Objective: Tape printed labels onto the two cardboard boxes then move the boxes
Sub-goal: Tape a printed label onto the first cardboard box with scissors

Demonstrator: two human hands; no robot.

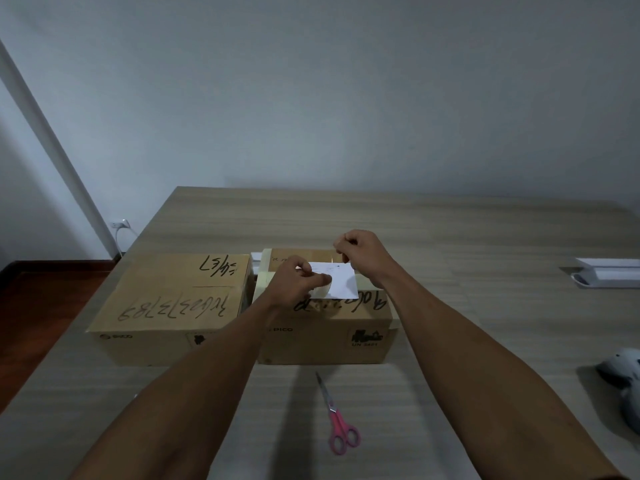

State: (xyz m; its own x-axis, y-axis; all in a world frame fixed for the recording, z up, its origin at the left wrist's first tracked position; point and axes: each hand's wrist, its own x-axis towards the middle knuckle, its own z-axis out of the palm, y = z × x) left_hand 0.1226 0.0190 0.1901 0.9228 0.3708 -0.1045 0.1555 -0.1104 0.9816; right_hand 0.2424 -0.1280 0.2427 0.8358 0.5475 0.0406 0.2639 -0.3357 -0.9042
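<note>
1. Both bare forearms reach forward toward twelve o'clock, converging.
2. The left hand point(300, 276) is curled, fingers pinched together.
3. The right hand point(360, 247), at one o'clock of the left, is fisted, apparently pinching something thin.

Single head view, worn high, looks forward and down across table point(450, 237). Wall fills upper half; table's far edge at mid-frame. Boxes sit near centre, close to camera: left box point(166, 299) at 9 o'clock, right box point(329, 337) at centre. Forearms enter from 6 o'clock. Scissors point(337, 420) nearer, at 6 o'clock. Wide-angle lens bends edges. No second view.
</note>
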